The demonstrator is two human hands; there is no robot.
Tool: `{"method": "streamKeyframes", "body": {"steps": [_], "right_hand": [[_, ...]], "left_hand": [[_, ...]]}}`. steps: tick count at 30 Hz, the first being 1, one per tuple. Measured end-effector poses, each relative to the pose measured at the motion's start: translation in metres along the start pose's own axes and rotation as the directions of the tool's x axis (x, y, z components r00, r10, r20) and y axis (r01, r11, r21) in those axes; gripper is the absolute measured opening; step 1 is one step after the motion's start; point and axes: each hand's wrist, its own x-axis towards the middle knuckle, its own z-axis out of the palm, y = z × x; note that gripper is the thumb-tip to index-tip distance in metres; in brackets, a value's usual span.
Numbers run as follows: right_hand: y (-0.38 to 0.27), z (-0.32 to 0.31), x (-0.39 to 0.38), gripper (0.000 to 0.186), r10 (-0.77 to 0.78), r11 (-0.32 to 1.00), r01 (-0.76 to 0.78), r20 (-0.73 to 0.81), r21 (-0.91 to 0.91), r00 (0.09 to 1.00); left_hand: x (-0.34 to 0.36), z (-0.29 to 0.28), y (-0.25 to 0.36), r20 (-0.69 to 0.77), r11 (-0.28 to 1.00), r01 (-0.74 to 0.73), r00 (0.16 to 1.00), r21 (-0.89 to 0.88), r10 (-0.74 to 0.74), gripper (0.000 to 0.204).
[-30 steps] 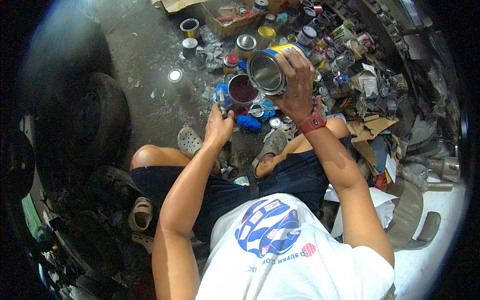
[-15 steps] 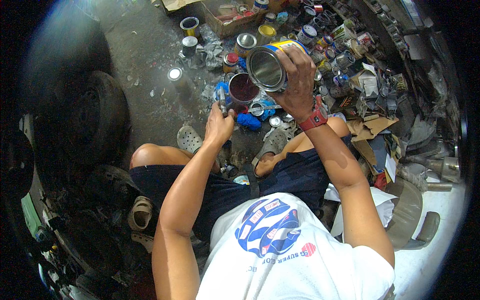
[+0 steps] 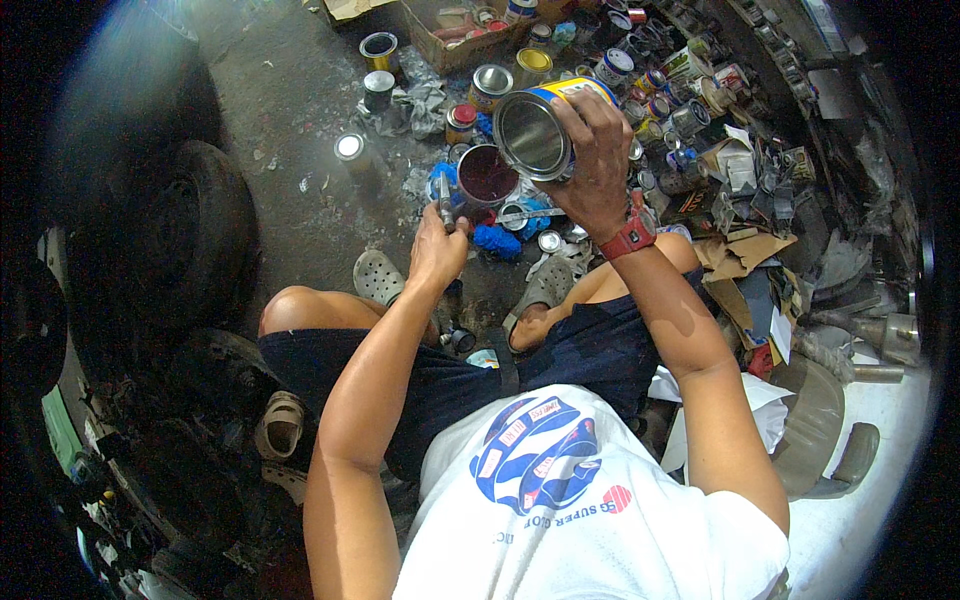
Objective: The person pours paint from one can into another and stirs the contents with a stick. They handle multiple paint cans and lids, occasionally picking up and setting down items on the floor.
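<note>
My right hand (image 3: 592,165) wraps round a large metal can (image 3: 535,137) with a yellow and blue label, held tilted above the floor. Its round grey end faces me; I cannot tell whether that is the mouth or the base. Just below and left of it stands a round container (image 3: 487,174) with dark red liquid inside. My left hand (image 3: 440,248) is closed round a slim greyish tool (image 3: 446,202) beside that container; its exact kind is unclear. Blue crumpled cloth (image 3: 497,240) and a small open can (image 3: 513,217) lie close by.
Several paint cans stand beyond, among them a yellow-lined one (image 3: 379,50) and a white-lidded one (image 3: 349,148). A cardboard box (image 3: 462,50) holds more items. Cans and scraps pile up on the right, near torn cardboard (image 3: 745,258). A tyre (image 3: 190,225) lies at left.
</note>
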Motion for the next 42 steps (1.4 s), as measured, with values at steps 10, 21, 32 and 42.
{"method": "streamKeyframes", "body": {"steps": [10,21,32,42], "right_hand": [[0.002,0.001,-0.001,0.106,-0.008,1.000,0.008,0.014,-0.008,1.000],[0.002,0.004,0.000,0.105,-0.035,0.999,0.034,0.048,0.014,0.998],[0.001,0.013,0.004,0.102,-0.031,0.999,0.031,0.046,0.016,0.998],[0.000,0.019,0.009,0.103,-0.034,0.999,0.033,0.067,0.021,0.997]], "left_hand": [[0.001,-0.001,-0.001,0.028,1.000,0.029,0.999,0.008,-0.029,0.072],[0.000,-0.002,-0.002,0.006,1.000,0.016,1.000,0.012,-0.016,0.071],[0.003,-0.004,-0.002,0.043,0.998,0.060,0.997,-0.006,-0.060,0.075],[0.013,0.007,-0.018,-0.037,0.998,0.052,0.998,-0.021,-0.053,0.068]]}}
